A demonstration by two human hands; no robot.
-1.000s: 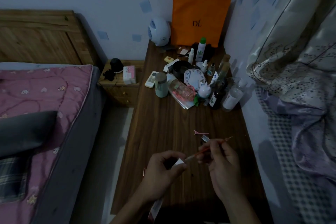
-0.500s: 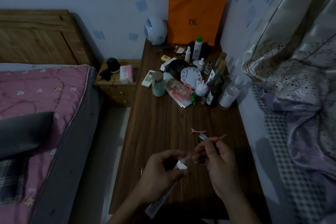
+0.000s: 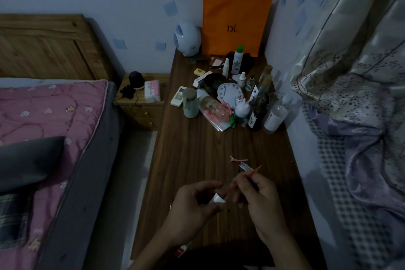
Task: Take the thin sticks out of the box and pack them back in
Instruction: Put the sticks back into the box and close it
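Over the near part of the dark wooden table (image 3: 197,149), my left hand (image 3: 192,208) grips a long narrow white box; its open end (image 3: 218,199) shows between my fingers and its other end (image 3: 183,250) sticks out below my wrist. My right hand (image 3: 260,199) pinches a thin reddish stick (image 3: 245,178) that slants from upper right down to the box's open end, where its lower tip seems to enter the mouth. The rest of the box is hidden inside my left hand.
A pink hair clip (image 3: 237,159) and a small clear tube (image 3: 245,166) lie just beyond my hands. Bottles, a clock (image 3: 230,94) and jars crowd the table's far half, with an orange bag (image 3: 235,22) against the wall. A bed (image 3: 50,138) stands left, curtains and bedding right.
My right hand has pushed the stick down-left toward the box, so less of it shows between the hands. The view drifted slightly; my left hand keeps its hold on the box.
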